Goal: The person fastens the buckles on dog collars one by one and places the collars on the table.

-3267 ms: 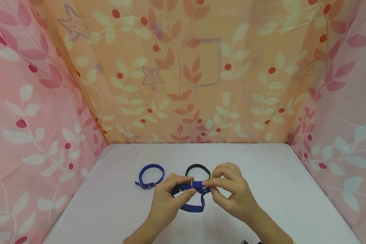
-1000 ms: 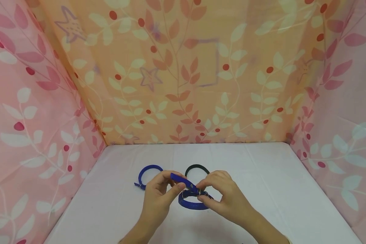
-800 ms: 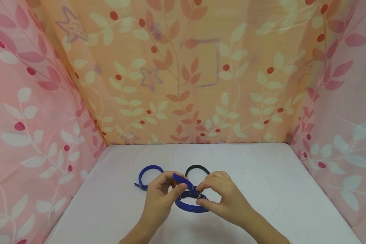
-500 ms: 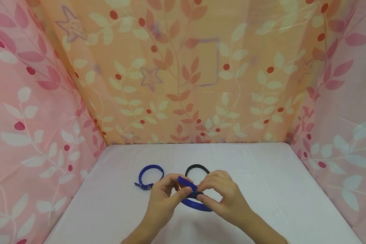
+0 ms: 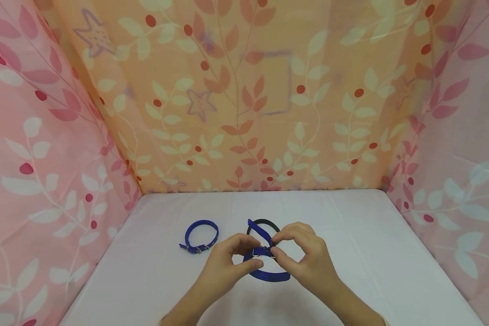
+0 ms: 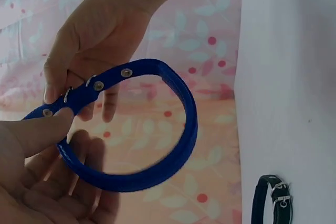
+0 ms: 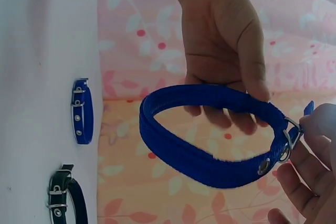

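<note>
I hold a blue collar (image 5: 269, 274) above the table, buckled into a loop. My left hand (image 5: 250, 253) pinches it beside the metal buckle (image 5: 259, 252), thumb underneath. My right hand (image 5: 275, 245) pinches the strap just right of the buckle. The strap's free end (image 5: 256, 227) sticks up by my right index finger. The left wrist view shows the blue collar (image 6: 163, 135) as an open loop with eyelets; the right wrist view shows the same blue collar (image 7: 199, 156) with its buckle (image 7: 287, 142) against my right fingers (image 7: 310, 182).
A second blue collar (image 5: 199, 236) lies buckled on the white table (image 5: 350, 253), left of my hands. A black collar (image 5: 263, 222) lies just behind them, partly hidden. Floral curtain walls (image 5: 244, 113) close in the back and both sides.
The strap's free end has swung up and to the right, away from my left fingers towards my right index finger. The loop now hangs slightly further right.
</note>
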Demonstrator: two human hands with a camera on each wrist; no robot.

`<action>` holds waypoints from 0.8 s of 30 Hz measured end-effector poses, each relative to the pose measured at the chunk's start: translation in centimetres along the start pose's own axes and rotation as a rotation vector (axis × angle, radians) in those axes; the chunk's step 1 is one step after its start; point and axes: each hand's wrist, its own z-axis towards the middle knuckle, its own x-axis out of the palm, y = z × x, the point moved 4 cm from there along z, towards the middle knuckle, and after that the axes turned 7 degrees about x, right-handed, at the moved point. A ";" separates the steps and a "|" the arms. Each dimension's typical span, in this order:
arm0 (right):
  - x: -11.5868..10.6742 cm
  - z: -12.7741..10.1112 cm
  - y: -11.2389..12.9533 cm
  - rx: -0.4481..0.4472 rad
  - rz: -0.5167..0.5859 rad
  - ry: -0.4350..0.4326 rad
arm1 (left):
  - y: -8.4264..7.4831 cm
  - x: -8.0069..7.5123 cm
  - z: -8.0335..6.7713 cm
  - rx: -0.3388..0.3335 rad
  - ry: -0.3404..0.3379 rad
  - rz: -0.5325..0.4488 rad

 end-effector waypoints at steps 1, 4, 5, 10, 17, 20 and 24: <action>0.0 0.0 0.0 0.008 0.001 0.000 | 0.0 0.1 0.0 0.017 -0.004 -0.019; 0.0 -0.1 -0.1 0.020 0.000 0.007 | 0.0 0.4 -0.1 0.098 -0.027 -0.085; 0.0 -0.1 -0.1 0.021 0.000 0.010 | -0.1 0.4 -0.1 0.133 -0.034 -0.101; 0.0 0.1 -0.1 -0.015 0.023 0.020 | -0.5 0.6 -0.2 0.288 -0.055 -0.177; 0.1 0.4 -0.1 -0.064 0.048 0.042 | -0.6 0.7 -0.3 0.296 -0.058 -0.175; 0.1 0.5 -0.1 -0.064 0.052 0.060 | -0.5 0.9 -0.3 0.284 -0.052 -0.161; 0.0 0.5 -0.2 -0.046 0.068 0.073 | -0.5 1.1 -0.4 0.296 -0.034 -0.144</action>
